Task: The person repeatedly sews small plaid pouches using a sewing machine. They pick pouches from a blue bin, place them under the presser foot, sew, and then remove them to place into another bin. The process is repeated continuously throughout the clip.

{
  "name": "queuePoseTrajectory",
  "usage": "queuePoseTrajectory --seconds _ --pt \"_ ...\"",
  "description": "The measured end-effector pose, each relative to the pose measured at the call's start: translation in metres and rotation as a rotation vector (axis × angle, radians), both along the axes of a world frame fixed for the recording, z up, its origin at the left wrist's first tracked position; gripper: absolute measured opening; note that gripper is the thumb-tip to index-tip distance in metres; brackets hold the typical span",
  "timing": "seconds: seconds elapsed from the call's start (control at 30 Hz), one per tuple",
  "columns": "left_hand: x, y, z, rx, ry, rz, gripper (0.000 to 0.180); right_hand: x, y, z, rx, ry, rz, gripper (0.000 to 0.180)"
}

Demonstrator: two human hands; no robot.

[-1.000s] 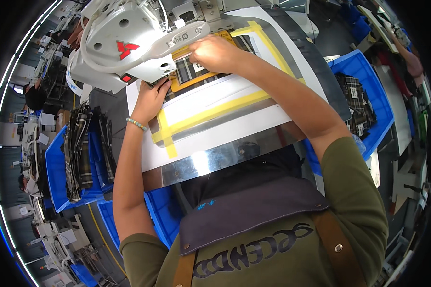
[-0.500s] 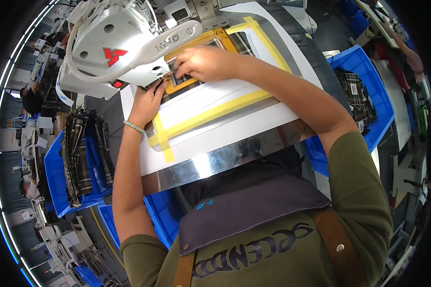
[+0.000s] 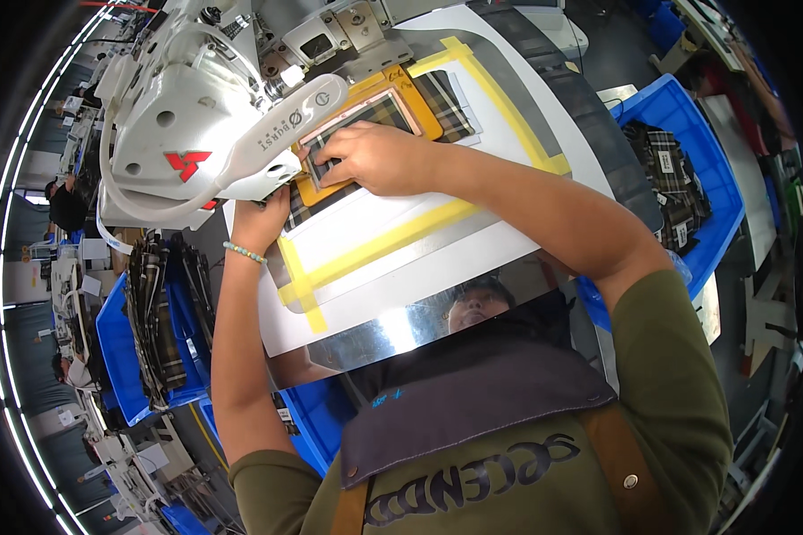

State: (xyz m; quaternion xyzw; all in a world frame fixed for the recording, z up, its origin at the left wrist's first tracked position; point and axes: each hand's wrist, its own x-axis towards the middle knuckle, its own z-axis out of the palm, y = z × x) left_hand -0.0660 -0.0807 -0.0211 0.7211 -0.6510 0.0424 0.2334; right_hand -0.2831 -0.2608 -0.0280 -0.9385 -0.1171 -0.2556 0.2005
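Observation:
A white industrial sewing machine (image 3: 196,125) stands over a white worktable (image 3: 473,259) marked with yellow tape. Under its head lies an orange frame (image 3: 415,98) with dark plaid fabric (image 3: 379,109) inside it. My right hand (image 3: 375,156) presses flat on the plaid fabric in the frame, fingers spread. My left hand (image 3: 263,218) rests at the frame's left edge, partly hidden beneath the machine's arm; a beaded bracelet (image 3: 243,253) is on its wrist.
A blue bin (image 3: 696,134) of plaid pieces sits to the right. Another blue bin (image 3: 116,343) with dark stacked pieces is on the left. The table's shiny metal front edge (image 3: 419,325) lies close to my body. Other workstations line the far left.
The view has shifted, so the machine and frame sit lower and closer. My right hand has stayed on the plaid fabric, and my left hand stays at the frame's left edge.

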Motion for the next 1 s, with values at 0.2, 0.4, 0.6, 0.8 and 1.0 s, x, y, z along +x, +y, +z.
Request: queuePoseTrajectory --seconds 0.2,0.4,0.6,0.8,1.0 --pt "-0.005 0.000 0.008 0.005 -0.148 -0.001 0.023 0.001 0.002 -0.002 0.015 -0.024 -0.005 0.040" --pt "0.001 0.002 -0.001 0.013 -0.015 0.058 0.019 0.002 0.002 0.002 -0.003 0.016 -0.013 0.037" --pt "0.003 -0.005 0.002 0.007 -0.058 0.002 0.018 0.004 0.000 0.012 -0.021 0.123 -0.029 0.036" --pt "0.013 -0.007 -0.001 0.029 0.111 -0.003 0.022 0.011 -0.005 0.021 0.022 0.217 -0.024 0.036" --pt "0.021 -0.007 -0.010 0.101 0.188 0.074 0.032 0.013 -0.013 0.021 0.090 0.239 -0.026 0.035"
